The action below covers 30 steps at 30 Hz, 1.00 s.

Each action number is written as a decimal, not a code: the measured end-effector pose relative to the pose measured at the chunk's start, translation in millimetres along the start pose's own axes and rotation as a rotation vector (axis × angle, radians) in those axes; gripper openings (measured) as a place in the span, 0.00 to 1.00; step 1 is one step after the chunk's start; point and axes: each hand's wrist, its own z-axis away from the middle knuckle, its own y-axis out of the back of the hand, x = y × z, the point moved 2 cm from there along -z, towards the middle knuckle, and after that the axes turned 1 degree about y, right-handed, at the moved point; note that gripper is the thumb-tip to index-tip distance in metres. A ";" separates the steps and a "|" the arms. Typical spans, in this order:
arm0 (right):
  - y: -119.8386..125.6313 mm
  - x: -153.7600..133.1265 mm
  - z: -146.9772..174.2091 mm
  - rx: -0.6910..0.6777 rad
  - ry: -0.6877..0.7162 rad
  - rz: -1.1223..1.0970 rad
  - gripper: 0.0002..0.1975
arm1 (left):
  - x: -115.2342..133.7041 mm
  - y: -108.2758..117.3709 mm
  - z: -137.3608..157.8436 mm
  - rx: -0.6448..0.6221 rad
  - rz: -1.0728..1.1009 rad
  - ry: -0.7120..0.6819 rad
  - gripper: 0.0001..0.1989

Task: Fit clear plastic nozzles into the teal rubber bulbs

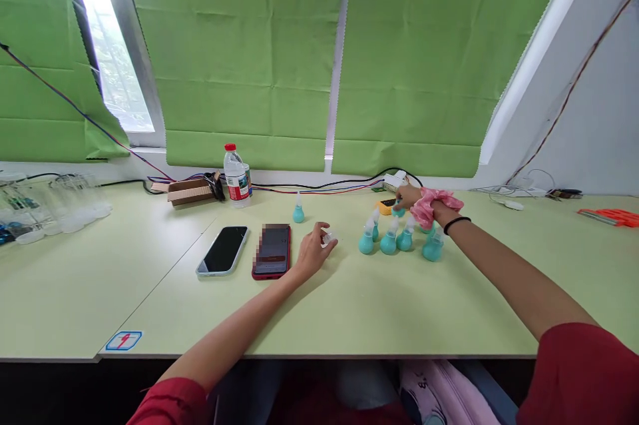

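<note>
Teal bulbs [389, 243], seven-plus: right grip [408, 196] around one, left grip [310, 252] around one clear piece [327, 238]

The left hand [310, 254] partly hides a clear piece [327, 238]; the right edge crops an orange object [619, 218].

Teal bulbs [388, 244] with whitish tips [393, 224], pink scrunchie [428, 206], red sleeves [574, 375], green blinds [414, 65], pale yellow-green tabletop [399, 312]

The location appears to be an office or workroom: a long table [379, 318] extends beneath the left hand [313, 248] and right hand [408, 197]; green blinds [239, 58] hang and cables [309, 186] run beyond both.
</note>
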 end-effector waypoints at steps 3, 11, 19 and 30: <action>27.2 -4.4 -10.6 -0.015 -0.007 -0.048 0.15 | 2.3 -0.2 -0.1 0.011 0.027 -0.030 0.13; 52.1 -103.3 55.9 0.072 0.356 -0.607 0.17 | 7.6 1.3 0.6 0.021 -0.005 -0.118 0.12; -42.9 -155.6 105.6 -0.137 0.496 -0.559 0.08 | -2.0 2.4 -5.6 0.061 0.189 0.074 0.12; -61.7 -160.3 130.2 0.138 0.329 -0.573 0.08 | -8.3 5.3 -11.1 -0.232 1.108 0.556 0.15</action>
